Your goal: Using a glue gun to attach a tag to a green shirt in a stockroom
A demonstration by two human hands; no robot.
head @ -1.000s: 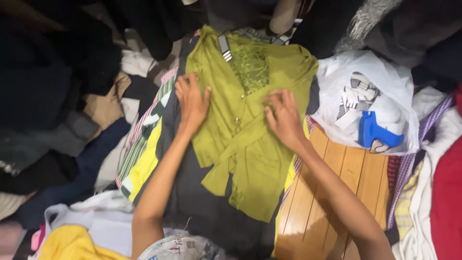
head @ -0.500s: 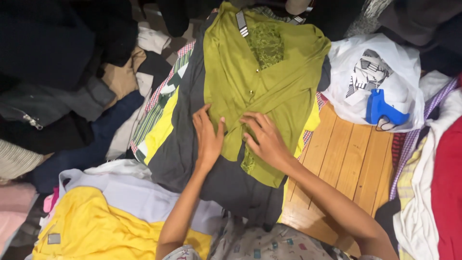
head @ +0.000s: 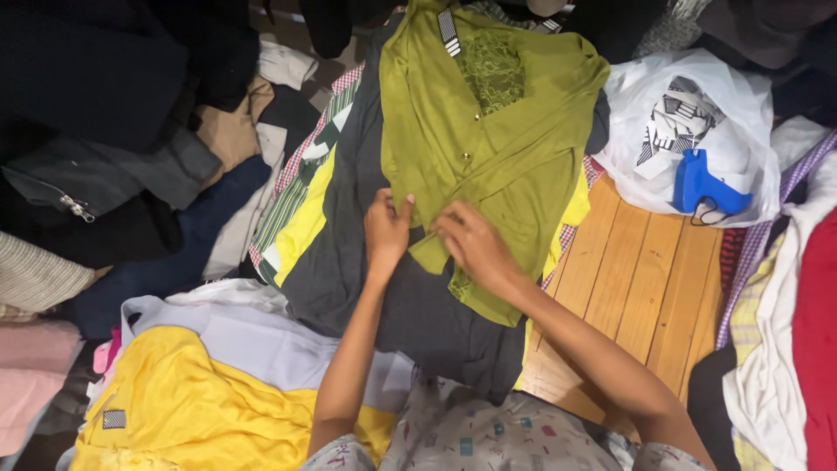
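Observation:
An olive-green buttoned top [head: 488, 131] with a lace panel at the neck lies spread on a dark grey garment [head: 384, 288] atop a stack of clothes. My left hand [head: 386, 231] pinches the top's lower left edge. My right hand [head: 471, 247] rests on the lower front of the same top, fingers curled over the fabric where a sleeve folds across. Both forearms reach in from the bottom of the view.
A white plastic bag [head: 697, 131] with a blue object sits at the right on a wooden floor [head: 636, 279]. A yellow garment [head: 200, 410] and a white one lie at the lower left. Dark clothes pile at the left; red and striped cloth at the right edge.
Both hands have slid down from the middle of the green top to its lower edge and come closer together. The view has shifted, so the top sits higher.

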